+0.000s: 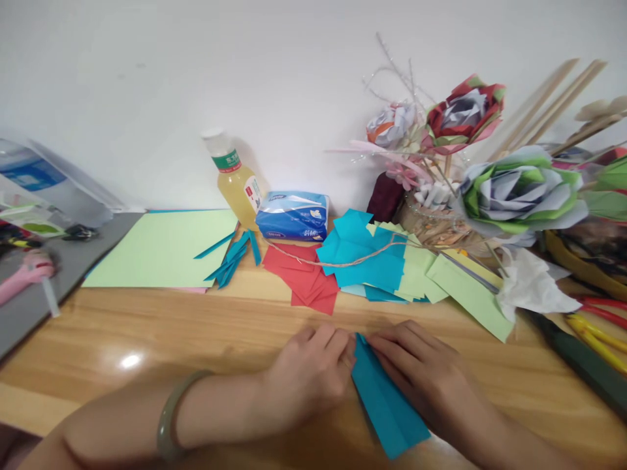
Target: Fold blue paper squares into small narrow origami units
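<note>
A folded strip of blue paper (pixel 385 405) slants over the wooden table (pixel 196 346), its lower end toward me. Curled closed, my left hand (pixel 316 362) pinches the paper near its top left edge; the fingertips are partly hidden. My right hand (pixel 428 369) has its fingers together along the right edge, gripping the paper near the top, with the thumb hidden. Beyond both hands lie red paper squares (pixel 306 277) and a pile of blue paper squares (pixel 362 251), with a length of twine (pixel 337 264) across them.
Light green sheets (pixel 161 248), blue paper strips (pixel 230 261), a juice bottle (pixel 235 183) and a tissue pack (pixel 294 215) stand toward the wall. Paper flowers (pixel 524 192) rise at right above yellow-handled scissors (pixel 595 339). A pink glue gun (pixel 32 274) lies at left.
</note>
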`<action>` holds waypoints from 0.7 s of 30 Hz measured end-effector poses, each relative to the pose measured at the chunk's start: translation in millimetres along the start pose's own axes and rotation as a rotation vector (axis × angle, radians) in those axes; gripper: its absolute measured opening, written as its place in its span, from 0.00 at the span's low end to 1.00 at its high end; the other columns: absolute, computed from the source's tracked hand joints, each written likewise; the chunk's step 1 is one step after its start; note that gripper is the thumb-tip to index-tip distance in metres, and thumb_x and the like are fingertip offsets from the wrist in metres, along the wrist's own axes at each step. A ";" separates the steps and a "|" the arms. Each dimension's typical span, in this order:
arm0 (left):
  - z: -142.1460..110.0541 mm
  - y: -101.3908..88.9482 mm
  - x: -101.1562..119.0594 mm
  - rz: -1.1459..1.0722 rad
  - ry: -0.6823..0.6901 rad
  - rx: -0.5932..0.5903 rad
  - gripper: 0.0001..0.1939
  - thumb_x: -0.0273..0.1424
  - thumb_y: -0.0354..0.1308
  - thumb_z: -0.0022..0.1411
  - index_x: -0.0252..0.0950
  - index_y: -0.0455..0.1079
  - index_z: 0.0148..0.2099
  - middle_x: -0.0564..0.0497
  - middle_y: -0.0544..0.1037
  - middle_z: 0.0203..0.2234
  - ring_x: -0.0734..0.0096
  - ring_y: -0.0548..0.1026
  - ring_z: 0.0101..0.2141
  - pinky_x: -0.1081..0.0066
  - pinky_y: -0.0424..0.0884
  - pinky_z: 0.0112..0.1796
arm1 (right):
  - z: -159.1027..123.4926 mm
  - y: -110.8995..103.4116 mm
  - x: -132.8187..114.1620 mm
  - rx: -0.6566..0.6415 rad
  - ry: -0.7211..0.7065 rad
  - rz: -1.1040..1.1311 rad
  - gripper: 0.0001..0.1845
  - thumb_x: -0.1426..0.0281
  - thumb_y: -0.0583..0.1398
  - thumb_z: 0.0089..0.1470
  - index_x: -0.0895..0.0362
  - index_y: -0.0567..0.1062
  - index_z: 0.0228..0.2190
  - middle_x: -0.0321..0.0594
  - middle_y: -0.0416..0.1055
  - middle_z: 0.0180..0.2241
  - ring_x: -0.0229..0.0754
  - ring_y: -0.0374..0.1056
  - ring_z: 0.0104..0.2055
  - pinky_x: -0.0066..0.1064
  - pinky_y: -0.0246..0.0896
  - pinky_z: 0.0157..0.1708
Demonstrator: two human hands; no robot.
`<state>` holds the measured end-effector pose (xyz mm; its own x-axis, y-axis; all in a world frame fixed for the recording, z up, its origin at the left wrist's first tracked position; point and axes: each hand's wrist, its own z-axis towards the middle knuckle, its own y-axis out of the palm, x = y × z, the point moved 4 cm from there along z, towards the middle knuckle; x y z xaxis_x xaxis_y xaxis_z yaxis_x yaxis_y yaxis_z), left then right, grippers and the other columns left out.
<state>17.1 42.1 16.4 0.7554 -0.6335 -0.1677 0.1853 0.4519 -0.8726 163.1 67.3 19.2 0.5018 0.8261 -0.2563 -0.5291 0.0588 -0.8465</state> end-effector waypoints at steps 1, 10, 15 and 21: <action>0.0 0.1 0.0 0.006 -0.001 0.001 0.06 0.26 0.51 0.63 0.31 0.68 0.36 0.53 0.65 0.23 0.70 0.65 0.26 0.70 0.61 0.23 | -0.2 0.9 0.2 -0.004 0.004 -0.004 0.12 0.75 0.48 0.61 0.61 0.70 0.39 0.45 0.71 0.32 0.42 0.66 0.33 0.34 0.66 0.30; -1.4 -0.4 1.3 0.027 0.030 -0.031 0.04 0.24 0.51 0.62 0.29 0.67 0.38 0.53 0.65 0.24 0.69 0.65 0.25 0.70 0.60 0.23 | 4.2 -0.1 -4.7 -0.031 -0.155 -0.129 0.15 0.76 0.46 0.62 0.64 0.71 0.37 0.45 0.70 0.30 0.43 0.65 0.33 0.35 0.65 0.30; -0.6 -1.4 2.1 0.021 0.020 -0.014 0.04 0.24 0.52 0.62 0.30 0.67 0.36 0.52 0.65 0.24 0.69 0.64 0.25 0.69 0.59 0.23 | 8.3 -6.8 -8.0 -0.029 -0.220 -0.169 0.19 0.76 0.42 0.63 0.64 0.72 0.36 0.45 0.71 0.29 0.43 0.66 0.33 0.34 0.65 0.29; 1.1 -5.4 0.3 -0.031 -0.016 0.049 0.08 0.22 0.51 0.62 0.32 0.66 0.30 0.54 0.66 0.22 0.70 0.64 0.24 0.69 0.58 0.22 | 12.0 -9.0 -14.2 -0.018 -0.283 -0.271 0.21 0.78 0.41 0.63 0.63 0.73 0.33 0.44 0.72 0.27 0.42 0.67 0.31 0.33 0.63 0.29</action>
<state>17.0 40.1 21.6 0.7585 -0.6378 -0.1338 0.2385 0.4628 -0.8537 152.5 61.8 36.1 0.4119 0.9040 0.1145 -0.3901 0.2885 -0.8744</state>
